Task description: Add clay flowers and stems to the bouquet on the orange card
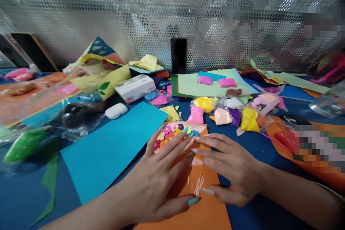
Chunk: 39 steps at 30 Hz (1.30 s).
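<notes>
My left hand (159, 176) lies over an orange sheet (210, 208), fingers stretched out, its fingertips at a cluster of small colourful flowers (168, 133) on a pale pink base. From the right, my right hand (231, 165) reaches in with its fingers extended and their tips nearly meeting the left ones. Close to both sets of fingertips are pale pink pieces (197, 161) on the sheet; the fingers partly cover this spot. Several thin pale pink strips (198, 185) lie between my two thumbs.
A blue sheet (113, 147) lies to the left, with a white earbud case (116, 110) behind it. Bagged yellow clay (249, 119) and pink clay (196, 115) sit beyond the flowers. A black phone (179, 55) stands against the perforated metal screen (151, 14).
</notes>
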Tool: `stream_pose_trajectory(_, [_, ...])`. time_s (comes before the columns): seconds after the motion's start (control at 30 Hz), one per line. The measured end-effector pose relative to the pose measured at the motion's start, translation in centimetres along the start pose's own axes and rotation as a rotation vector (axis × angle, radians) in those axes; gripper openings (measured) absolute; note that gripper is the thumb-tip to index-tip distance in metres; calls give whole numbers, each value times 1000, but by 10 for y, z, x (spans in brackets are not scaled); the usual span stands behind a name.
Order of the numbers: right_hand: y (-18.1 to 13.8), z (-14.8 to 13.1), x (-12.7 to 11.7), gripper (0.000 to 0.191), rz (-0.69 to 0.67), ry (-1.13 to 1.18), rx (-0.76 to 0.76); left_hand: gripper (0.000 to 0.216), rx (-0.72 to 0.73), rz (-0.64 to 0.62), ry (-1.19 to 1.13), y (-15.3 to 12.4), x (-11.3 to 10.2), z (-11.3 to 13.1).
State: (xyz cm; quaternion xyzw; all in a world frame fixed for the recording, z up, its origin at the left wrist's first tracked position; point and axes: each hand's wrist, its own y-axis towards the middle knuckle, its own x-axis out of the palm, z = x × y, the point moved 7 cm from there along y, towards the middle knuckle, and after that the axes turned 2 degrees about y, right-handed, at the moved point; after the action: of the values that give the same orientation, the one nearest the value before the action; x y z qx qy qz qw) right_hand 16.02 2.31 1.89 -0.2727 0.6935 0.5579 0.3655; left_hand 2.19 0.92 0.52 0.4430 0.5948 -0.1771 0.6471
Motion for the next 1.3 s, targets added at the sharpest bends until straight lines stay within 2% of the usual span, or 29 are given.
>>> stream_pose_trajectory(0.1, [-1,1,1,32,-8,6,15,61,5,15,11,0,0,0])
stream_pose_trajectory(0.3, [2,0,-1,30,-10,-14,11,73,-71,-68,20,0,8,-5])
stream_pose_trajectory(0.4, [3,1,-2,30,-10,-15,26,74,-53,-54,46,0,7,-4])
stream_pose_trajectory(0.6, [3,3,0,29,-17,-6,76,57,-3,-26,59,1,1,0])
stream_pose_trajectory(0.93, [2,4,2,26,-71,7,120,63,-6,-37,75,-1,2,-1])
stream_pose_trajectory(1.17, [1,5,4,24,-92,-43,118,46,-73,44,-13,-2,1,0])
stream_pose_trajectory(1.3, [0,4,4,26,-72,-50,104,49,-52,75,26,0,-3,1])
